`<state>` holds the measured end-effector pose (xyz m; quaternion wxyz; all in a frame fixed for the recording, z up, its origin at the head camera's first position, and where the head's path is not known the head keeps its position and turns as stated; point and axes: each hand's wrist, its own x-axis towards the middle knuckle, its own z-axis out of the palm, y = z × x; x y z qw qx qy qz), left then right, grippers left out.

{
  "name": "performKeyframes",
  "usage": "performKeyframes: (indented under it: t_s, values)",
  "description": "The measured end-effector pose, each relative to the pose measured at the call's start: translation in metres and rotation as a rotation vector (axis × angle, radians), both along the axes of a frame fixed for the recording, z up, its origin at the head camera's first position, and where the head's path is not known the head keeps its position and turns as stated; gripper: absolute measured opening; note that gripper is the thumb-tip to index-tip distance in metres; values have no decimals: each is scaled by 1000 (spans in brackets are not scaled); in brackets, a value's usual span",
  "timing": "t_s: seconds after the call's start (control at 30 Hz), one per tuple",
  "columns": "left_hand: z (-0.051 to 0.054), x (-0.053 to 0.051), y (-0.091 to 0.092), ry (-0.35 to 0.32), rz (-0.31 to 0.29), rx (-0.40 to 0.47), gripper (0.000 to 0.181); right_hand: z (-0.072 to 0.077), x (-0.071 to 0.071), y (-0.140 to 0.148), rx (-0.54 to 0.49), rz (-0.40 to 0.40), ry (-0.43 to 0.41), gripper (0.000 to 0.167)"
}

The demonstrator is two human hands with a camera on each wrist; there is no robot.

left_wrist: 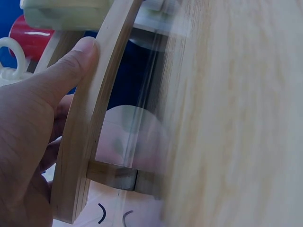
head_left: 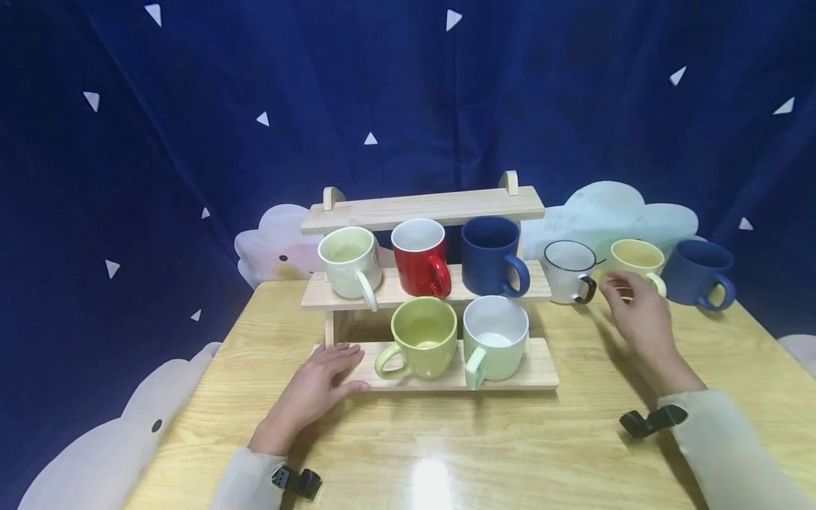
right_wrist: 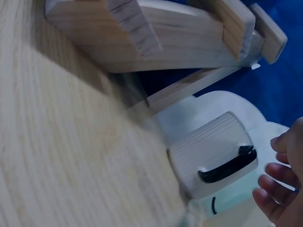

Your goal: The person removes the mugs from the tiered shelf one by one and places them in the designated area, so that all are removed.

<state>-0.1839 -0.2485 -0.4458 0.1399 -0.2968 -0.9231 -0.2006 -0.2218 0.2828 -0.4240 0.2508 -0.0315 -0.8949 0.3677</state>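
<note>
At the left end of the wooden mug rack [head_left: 529, 380], my left hand [head_left: 315, 382] holds the lower shelf board, thumb on one face and fingers behind it in the left wrist view. My right hand [head_left: 640, 315] is raised in front of a pale yellow mug [head_left: 637, 261], fingers loosely bent. To its left stands a white ribbed mug [head_left: 562, 280] with a black handle, also seen in the right wrist view. A dark blue mug [head_left: 688, 276] stands on the right. No mug shows inside the right hand; whether it touches the yellow one I cannot tell.
The middle shelf carries a cream mug [head_left: 347, 265], a red mug [head_left: 414, 265] and a navy mug [head_left: 484, 258]. Below are an olive-green mug [head_left: 423, 354] and a mint mug [head_left: 503, 358]. A blue curtain [head_left: 408, 85] hangs behind the wooden table [head_left: 510, 446].
</note>
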Motion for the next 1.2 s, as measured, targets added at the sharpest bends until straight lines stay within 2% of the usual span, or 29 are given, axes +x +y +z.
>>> performKeyframes:
  t_s: [0.33,0.47,0.7,0.87,1.0,1.2]
  values:
    - [2,0,1,8,-2,3,64,25,4,-6,27,33,107,40]
    - [2,0,1,8,-9,12,64,39,8,-16,33,61,97,40]
    - [-1,-1,1,20,-8,19,63,60,9,-39,10,175,52,43]
    - [0,1,1,15,-6,24,63,69,8,-48,-6,220,41,46]
    - [-1,1,1,22,-5,16,63,73,9,-52,20,263,38,46]
    - [-1,0,1,31,-8,7,63,75,16,-63,32,329,55,42]
